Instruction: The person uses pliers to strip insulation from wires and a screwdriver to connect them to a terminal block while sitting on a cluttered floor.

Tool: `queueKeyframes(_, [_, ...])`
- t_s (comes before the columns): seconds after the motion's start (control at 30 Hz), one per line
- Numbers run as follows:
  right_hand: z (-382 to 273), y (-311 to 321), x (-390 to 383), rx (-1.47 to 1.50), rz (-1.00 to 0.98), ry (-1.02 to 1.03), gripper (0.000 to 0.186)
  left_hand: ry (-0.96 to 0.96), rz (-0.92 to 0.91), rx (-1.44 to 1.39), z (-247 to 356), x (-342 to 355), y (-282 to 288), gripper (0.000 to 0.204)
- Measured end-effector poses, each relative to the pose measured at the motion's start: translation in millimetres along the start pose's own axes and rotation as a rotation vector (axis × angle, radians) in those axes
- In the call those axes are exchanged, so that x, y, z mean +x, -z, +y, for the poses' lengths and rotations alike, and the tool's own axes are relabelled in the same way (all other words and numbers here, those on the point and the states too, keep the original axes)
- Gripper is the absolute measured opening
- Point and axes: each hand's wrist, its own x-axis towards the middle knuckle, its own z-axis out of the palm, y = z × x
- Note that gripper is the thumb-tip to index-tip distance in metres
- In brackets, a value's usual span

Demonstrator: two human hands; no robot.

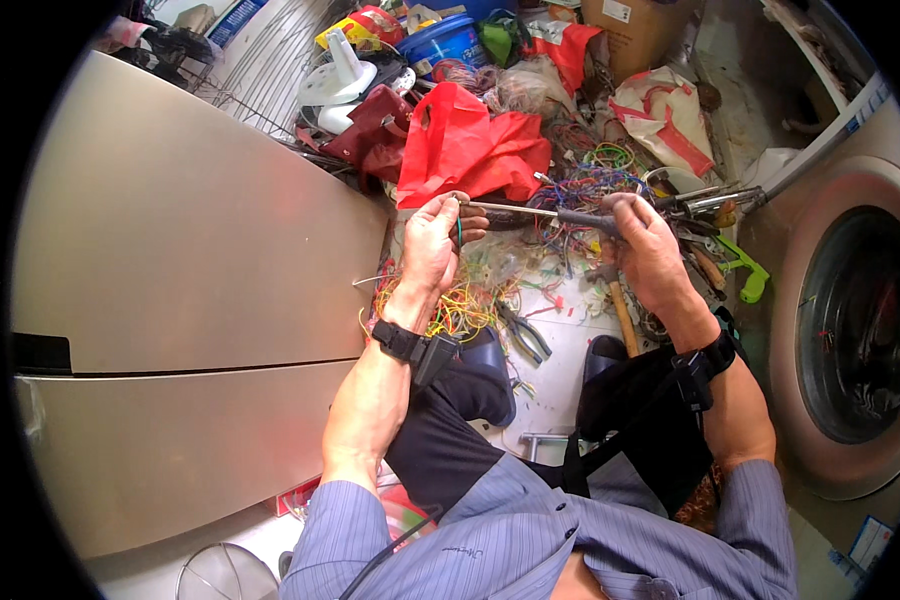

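Observation:
My right hand [652, 250] is closed round the handle end of a screwdriver [515, 210] with a dark handle and a long thin metal shaft. The shaft points left, and its tip reaches the fingertips of my left hand [435, 240]. There my left thumb and finger pinch a short green wire [460, 228], which hangs down past the palm. What sits at the very tip is too small to make out. Beneath the hands lie a heap of yellow and red wires [465, 308], a pair of pliers [523, 333] and a hammer [623, 310].
A large grey metallic cabinet [200, 240] stands on the left, a front-loading washing machine [850, 320] on the right. Beyond my hands are a red bag [465, 145], a blue bucket [440, 42], tangled coloured wires [600, 190] and a cardboard box [635, 35]. A bright green tool [745, 270] lies to the right.

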Motion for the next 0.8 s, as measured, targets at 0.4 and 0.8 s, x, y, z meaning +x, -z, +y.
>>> queueKeyframes(0.4, [-8, 4, -4, -0.673, 0.085, 0.295, 0.032, 0.112, 0.008, -0.024, -9, -2, 0, 0.021])
queueKeyframes(0.8, [2, 6, 10, -0.577, 0.123, 0.447, 0.023, 0.136, 0.010, -0.057, -11, 1, 0, 0.021])
